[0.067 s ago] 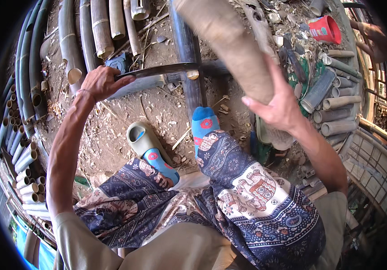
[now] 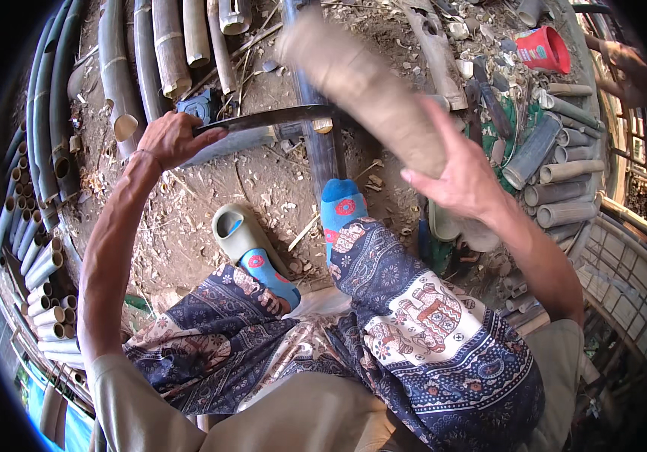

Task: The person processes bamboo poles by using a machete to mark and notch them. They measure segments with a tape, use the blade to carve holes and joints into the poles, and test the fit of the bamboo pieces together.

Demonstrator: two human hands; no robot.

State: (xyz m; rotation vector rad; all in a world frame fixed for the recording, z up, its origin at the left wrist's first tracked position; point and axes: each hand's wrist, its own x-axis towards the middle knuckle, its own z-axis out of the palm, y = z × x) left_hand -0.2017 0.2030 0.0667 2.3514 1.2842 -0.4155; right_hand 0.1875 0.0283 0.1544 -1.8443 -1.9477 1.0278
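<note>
My left hand [image 2: 167, 139] is closed round the handle end of a curved machete [image 2: 274, 117]. Its dark blade stretches rightward, its tip over a cut wooden stub [image 2: 323, 126] beside a dark bamboo pole [image 2: 319, 154]. In my right hand [image 2: 463, 177] is a thick tan wooden club [image 2: 372, 94], gripped near its lower end and smeared by motion. The club slants up and left, its far end above the blade and over the pole. My blue-socked right foot [image 2: 340, 203] is by the pole's near end.
Long bamboo poles [image 2: 165, 53] lie at the far left, with stacked cut tubes [image 2: 45, 264] below them. More short tubes [image 2: 564, 192] and a red bucket [image 2: 542, 50] are on the right. Wood chips cover the dirt floor [image 2: 180, 226]. A person's arm [image 2: 625, 64] shows at the far right.
The club in my right hand has swung left and slightly down toward the blade. My left hand and the machete have barely moved.
</note>
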